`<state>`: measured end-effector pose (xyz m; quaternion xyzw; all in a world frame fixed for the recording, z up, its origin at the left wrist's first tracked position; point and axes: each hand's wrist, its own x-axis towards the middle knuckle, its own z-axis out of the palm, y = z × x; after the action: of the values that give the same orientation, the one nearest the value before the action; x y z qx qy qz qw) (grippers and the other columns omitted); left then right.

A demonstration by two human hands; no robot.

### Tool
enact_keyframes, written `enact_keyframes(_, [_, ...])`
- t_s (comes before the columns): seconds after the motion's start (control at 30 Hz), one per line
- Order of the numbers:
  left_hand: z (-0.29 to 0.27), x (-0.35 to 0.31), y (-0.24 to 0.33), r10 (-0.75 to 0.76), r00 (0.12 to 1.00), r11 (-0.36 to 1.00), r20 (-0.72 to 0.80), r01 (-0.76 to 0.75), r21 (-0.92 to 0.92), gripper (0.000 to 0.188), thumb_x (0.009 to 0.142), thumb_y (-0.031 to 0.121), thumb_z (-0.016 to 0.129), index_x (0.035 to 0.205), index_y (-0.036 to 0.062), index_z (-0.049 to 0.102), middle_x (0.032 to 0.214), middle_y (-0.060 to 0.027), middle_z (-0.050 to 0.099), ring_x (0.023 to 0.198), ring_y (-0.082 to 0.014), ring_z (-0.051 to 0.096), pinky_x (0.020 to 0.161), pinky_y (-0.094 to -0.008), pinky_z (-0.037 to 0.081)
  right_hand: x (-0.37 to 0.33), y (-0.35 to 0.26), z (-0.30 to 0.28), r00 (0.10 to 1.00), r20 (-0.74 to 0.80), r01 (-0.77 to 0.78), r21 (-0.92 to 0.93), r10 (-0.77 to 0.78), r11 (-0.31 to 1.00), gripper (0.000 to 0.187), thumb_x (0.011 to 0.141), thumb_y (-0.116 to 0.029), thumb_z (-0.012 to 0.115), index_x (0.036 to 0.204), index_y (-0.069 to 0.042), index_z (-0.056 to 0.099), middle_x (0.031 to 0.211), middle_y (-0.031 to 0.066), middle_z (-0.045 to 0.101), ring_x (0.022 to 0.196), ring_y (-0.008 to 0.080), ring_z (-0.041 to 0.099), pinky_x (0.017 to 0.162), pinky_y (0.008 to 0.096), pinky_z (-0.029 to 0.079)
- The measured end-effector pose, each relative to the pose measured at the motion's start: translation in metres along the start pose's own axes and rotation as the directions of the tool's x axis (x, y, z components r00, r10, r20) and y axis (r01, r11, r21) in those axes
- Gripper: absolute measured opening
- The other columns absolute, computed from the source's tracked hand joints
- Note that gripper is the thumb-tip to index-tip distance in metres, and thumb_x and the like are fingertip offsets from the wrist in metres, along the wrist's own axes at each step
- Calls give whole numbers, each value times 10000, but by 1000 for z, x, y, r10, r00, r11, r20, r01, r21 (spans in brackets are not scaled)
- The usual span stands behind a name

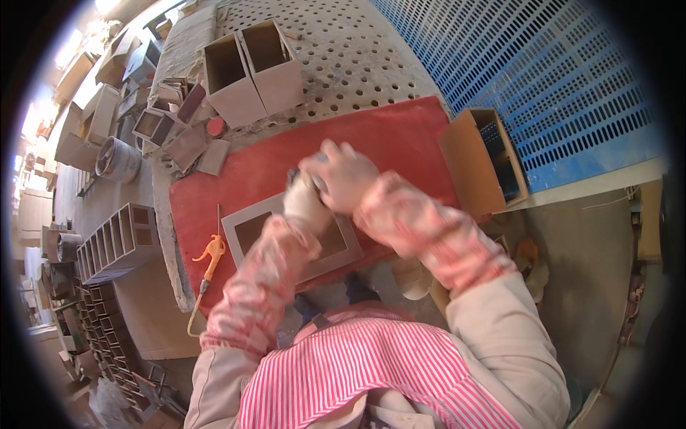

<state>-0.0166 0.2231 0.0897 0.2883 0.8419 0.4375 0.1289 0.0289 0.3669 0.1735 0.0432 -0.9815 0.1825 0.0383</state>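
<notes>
My left hand [304, 200], in what looks like a pale glove, and my right hand [344, 179] meet above the red work surface [400, 143]. Their fingers are bent around a small greyish-dark thing between them, blurred and mostly covered, so its kind does not show. Below the hands lies a grey rectangular box frame [250, 211] with openings, at the near edge of the red surface. My left forearm crosses over part of it. To the left of the frame rests an orange air blow gun [211, 256] with a thin nozzle and a hose.
Two open grey boxes [250, 86] stand on the perforated table behind. An open brown box [475, 161] sits at the right edge by a blue slotted panel [557, 79]. Flat pieces [187, 146] and a red round lid [216, 128] lie at the left. A compartmented rack [118, 243] stands lower left.
</notes>
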Motion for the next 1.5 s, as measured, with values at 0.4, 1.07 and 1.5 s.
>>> enact_keyframes(0.4, [-8,-127,14,219,952,924,214,-273,268,1166,694,340,944,1668,44,374,1736,-200,376,1648,-413,268,1373,-542,196,-119,-38,-8,998,54,-8,-35,10,999,455,880,-208,783,1323,-282,710,1249,145,578,1070,425,649,777,526,645])
enact_keyframes(1.07, [-30,-160,-37,13,938,824,347,-207,528,567,839,329,867,1343,104,733,1824,-171,206,1686,-463,91,1376,-611,93,-69,-41,-14,996,-32,-91,-106,88,990,477,883,-295,828,1344,-302,707,1315,124,570,1130,400,654,913,546,633])
enact_keyframes(1.5, [-27,-156,-42,37,936,831,349,-223,510,577,838,330,865,1329,62,727,1811,-209,215,1681,-484,91,1377,-585,110,-105,-57,-7,987,60,-141,-130,150,981,549,837,-269,851,1357,-292,679,1299,119,574,1102,403,663,909,524,627])
